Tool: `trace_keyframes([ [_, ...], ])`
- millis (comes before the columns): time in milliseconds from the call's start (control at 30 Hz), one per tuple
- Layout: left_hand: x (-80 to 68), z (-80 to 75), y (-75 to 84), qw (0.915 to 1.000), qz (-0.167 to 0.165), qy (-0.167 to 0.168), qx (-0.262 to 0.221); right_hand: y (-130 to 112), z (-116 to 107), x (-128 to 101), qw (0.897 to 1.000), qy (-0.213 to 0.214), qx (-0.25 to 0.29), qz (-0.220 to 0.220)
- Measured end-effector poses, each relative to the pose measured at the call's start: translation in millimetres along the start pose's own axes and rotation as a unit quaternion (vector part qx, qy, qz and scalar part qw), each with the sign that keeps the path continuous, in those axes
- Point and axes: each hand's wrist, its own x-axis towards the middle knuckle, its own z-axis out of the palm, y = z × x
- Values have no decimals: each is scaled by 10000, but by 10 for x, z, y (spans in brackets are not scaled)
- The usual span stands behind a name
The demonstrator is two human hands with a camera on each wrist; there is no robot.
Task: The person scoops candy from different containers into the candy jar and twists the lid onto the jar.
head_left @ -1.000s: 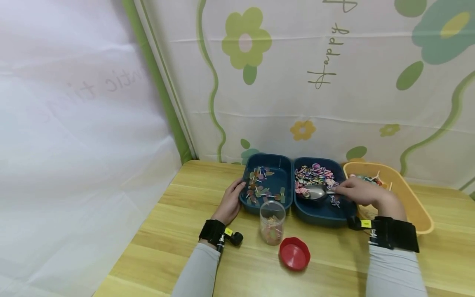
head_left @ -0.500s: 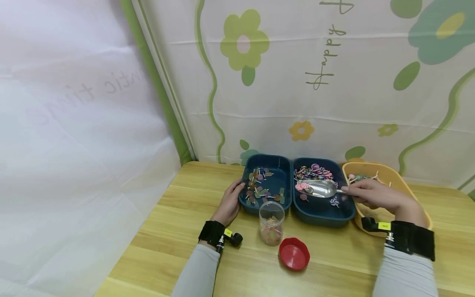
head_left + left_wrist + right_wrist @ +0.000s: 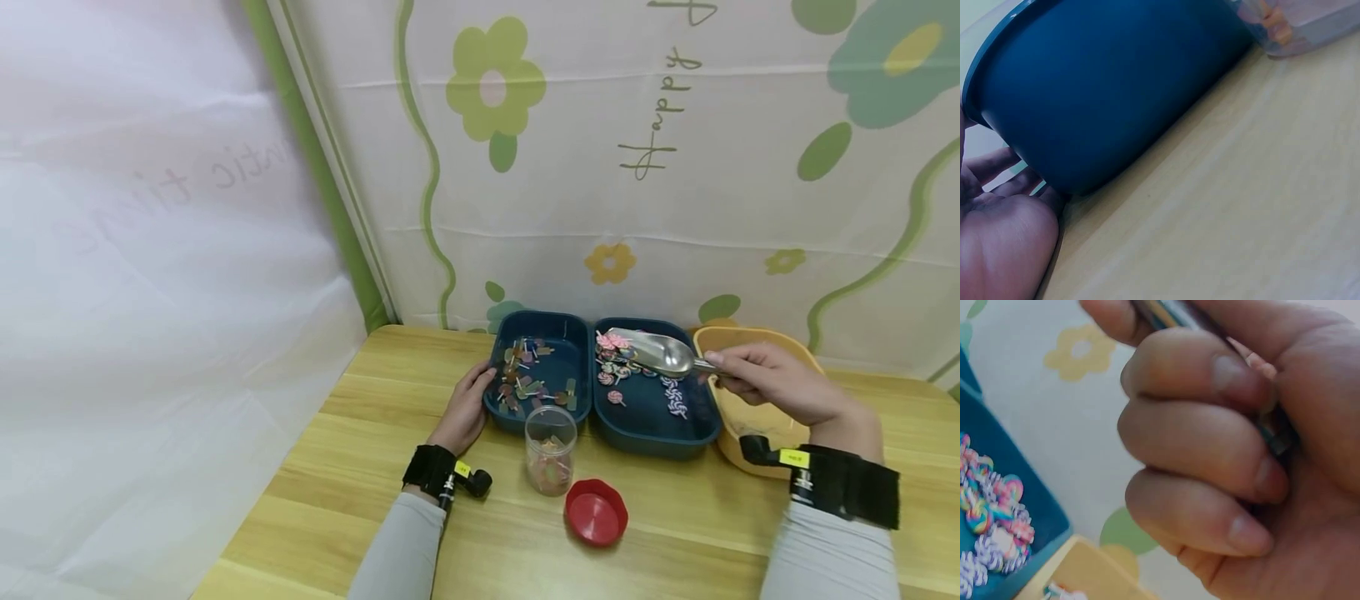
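Observation:
My right hand [image 3: 783, 387] grips the handle of a metal scoop [image 3: 663, 352], fingers curled tightly round it in the right wrist view. The scoop points left over the middle blue bin [image 3: 652, 446], with pink swirl lollipop charms [image 3: 613, 340] at its mouth. More small lollipop charms [image 3: 997, 512] lie in that bin. My left hand [image 3: 462, 412] holds the side of the left blue bin [image 3: 1104, 94], thumb at the rim and fingers against the outer wall. Popsicle-shaped and lollipop charms [image 3: 528, 385] are scattered inside this bin.
A clear plastic jar [image 3: 551, 450] with some charms inside stands in front of the left bin. Beside it on the wooden table [image 3: 322, 492] lies a red lid [image 3: 596, 512]. A yellow bin [image 3: 757, 433] sits at the right, partly under my right hand. Printed curtains hang behind.
My right hand has drawn back to the right, lifting the scoop out of the charms, and the scoop has then swung toward the bin's back. My left hand has stayed in place.

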Motion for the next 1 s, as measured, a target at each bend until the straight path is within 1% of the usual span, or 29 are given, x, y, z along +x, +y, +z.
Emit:
trace_keyframes([
  [133, -6, 2, -12, 10000, 8, -38, -30, -141, 31, -7, 9993, 10, -145, -354],
  [300, -19, -7, -28, 10000, -12, -50, -36, -328, 94, -25, 9968, -68, -668, -444],
  [400, -10, -13, -23, 10000, -13, -45, -38, -469, 130, -25, 9940, -138, -1047, -286],
  [500, 4, -14, -3, 10000, 2, -23, -13, -613, 188, -7, 9922, -226, -1207, -205],
  [600, 17, -8, 21, 10000, -5, 39, 19, -747, 274, 34, 9895, -296, -1381, -300],
  [667, 24, -1, 37, 10000, 8, 60, 48, -828, 342, 81, 9859, -246, -1609, -386],
  [733, 34, 3, 42, 10000, 40, 50, 35, -906, 406, 128, 9791, -135, -1987, -421],
  [833, 30, 14, 46, 10000, 27, 82, 22, -998, 494, 190, 9690, 10, -2456, -265],
  [933, 20, 15, 33, 9999, -25, 115, -2, -1044, 550, 222, 9651, 12, -2619, -75],
  [1000, 20, 12, 24, 9999, -18, 98, -19, -1052, 567, 229, 9658, 22, -2591, 8],
])
